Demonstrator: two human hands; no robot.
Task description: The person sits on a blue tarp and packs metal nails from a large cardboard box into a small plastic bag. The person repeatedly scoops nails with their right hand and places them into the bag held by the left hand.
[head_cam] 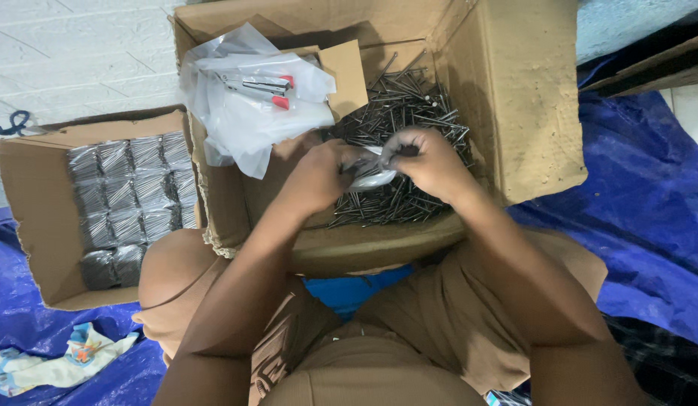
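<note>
Both hands, left hand and right hand, pinch a small clear bag closed-fingered. Loose nails lie at twelve o'clock, in the cardboard box.

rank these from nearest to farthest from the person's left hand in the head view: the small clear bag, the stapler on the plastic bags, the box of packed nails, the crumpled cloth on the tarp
From the left hand:
1. small clear bag, pinched between both hands
2. stapler, up and left, on the plastic bags
3. box of packed nails, far left
4. crumpled cloth, bottom-left corner

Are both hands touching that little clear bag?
Touching. The head view shows the left hand and right hand both pinching the clear bag over the nails.
</note>
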